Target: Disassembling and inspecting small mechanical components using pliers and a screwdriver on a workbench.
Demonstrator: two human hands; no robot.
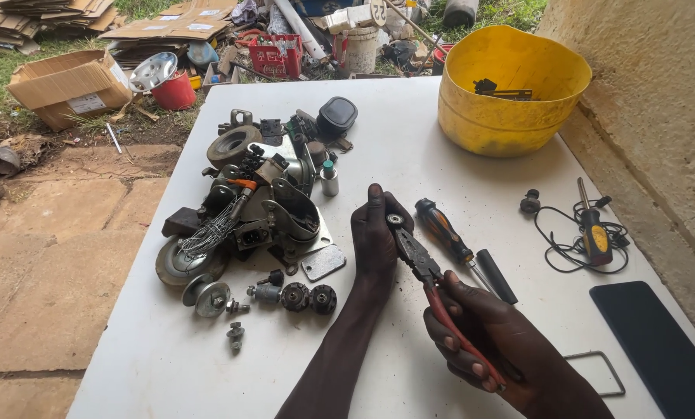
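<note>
My right hand point(491, 337) grips the red handles of a pair of pliers point(425, 268), whose dark jaws point up and away from me. The jaws close on a small round metal part point(395, 219) that my left hand point(377, 237) pinches between thumb and fingers. Both hands hover over the white table point(409, 147), near its middle. Just right of the pliers lies a screwdriver with a black and orange handle point(443, 229).
A heap of dismantled metal parts, wheels and brackets point(254, 206) covers the table's left. A yellow bucket point(510, 85) stands at the back right. A second screwdriver on tangled black wire point(592, 233), a dark phone point(662, 345) and a wire loop point(599, 372) lie on the right.
</note>
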